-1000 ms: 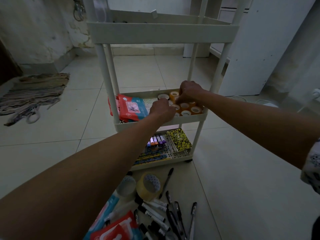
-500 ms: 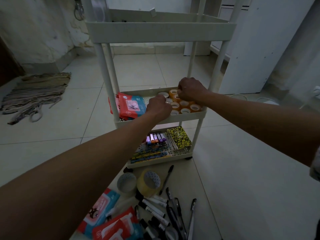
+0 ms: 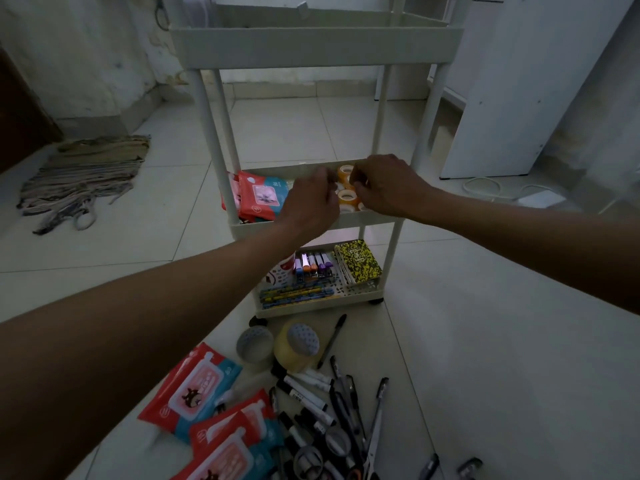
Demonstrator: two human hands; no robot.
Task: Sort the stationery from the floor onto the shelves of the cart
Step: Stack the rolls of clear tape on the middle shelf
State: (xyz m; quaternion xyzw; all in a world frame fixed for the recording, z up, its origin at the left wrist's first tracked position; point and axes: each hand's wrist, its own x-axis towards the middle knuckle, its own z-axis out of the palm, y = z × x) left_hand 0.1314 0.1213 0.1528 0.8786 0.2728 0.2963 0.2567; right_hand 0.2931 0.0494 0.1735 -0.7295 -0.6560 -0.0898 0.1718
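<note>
Both hands over tape rolls, grip unclear

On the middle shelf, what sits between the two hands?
Head view: small orange tape rolls show in the gap between the left hand and right hand.

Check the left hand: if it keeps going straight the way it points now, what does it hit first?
Most likely the small tape rolls on the cart's middle shelf. The left hand points forward over that shelf, with the rolls just beyond its fingers. Depth is unclear, and the right hand is close beside that line.
</note>
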